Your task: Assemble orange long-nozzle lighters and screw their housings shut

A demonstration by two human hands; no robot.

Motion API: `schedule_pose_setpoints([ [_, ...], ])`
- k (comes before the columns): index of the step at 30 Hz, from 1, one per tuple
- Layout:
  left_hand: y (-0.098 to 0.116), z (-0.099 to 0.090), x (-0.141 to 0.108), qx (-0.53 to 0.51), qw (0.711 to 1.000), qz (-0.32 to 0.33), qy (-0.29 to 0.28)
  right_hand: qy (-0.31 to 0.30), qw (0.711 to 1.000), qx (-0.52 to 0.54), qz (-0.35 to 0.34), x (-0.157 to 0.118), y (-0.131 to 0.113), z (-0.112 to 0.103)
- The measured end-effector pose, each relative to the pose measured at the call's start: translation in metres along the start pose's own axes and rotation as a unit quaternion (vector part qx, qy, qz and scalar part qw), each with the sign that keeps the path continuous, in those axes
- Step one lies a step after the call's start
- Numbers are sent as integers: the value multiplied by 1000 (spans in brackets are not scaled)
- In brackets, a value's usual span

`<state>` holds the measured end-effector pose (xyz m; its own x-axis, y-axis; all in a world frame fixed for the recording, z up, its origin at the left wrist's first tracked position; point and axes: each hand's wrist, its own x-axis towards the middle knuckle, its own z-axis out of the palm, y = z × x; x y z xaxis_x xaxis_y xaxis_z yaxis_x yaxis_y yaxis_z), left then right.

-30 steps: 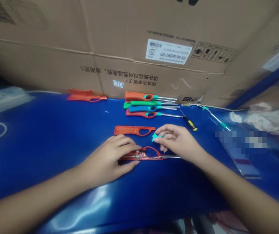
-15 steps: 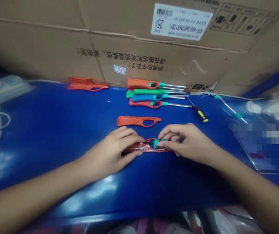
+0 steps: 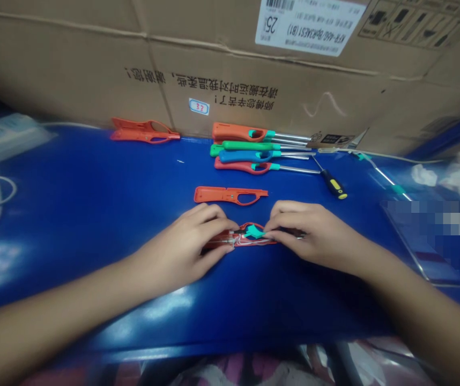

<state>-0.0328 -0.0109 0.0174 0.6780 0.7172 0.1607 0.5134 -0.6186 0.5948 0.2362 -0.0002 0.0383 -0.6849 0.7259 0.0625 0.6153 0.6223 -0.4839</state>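
Casing point(image 3: 254, 245) lies open, bright red, with thin white wires point(image 3: 249, 241) inside.

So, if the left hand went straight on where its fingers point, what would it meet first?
Ahead of the left hand, likely the teal piece pinched by the right hand; depth is unclear.
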Motion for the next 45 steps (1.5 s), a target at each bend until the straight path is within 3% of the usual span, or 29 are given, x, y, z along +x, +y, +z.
schedule_pose_setpoints([
  [7, 0, 0, 0, -9, 1000, -3, 1, -31, 993, -113, -31, -2, -5, 1],
  [15, 1, 0, 1, -13, 1000, -3, 0, -31, 957, -269, -107, -5, -11, -3],
  [23, 1, 2, 0, -19, 1000, -5, 0, -38, 971, -219, -89, -2, -12, 6],
  [32, 0, 1, 0, -38, 999, -29, -11, 15, 959, -232, -162, -1, -7, 7],
  [45, 0, 1, 0, -49, 998, -25, 0, 17, 971, -197, -135, 1, -3, 13],
])
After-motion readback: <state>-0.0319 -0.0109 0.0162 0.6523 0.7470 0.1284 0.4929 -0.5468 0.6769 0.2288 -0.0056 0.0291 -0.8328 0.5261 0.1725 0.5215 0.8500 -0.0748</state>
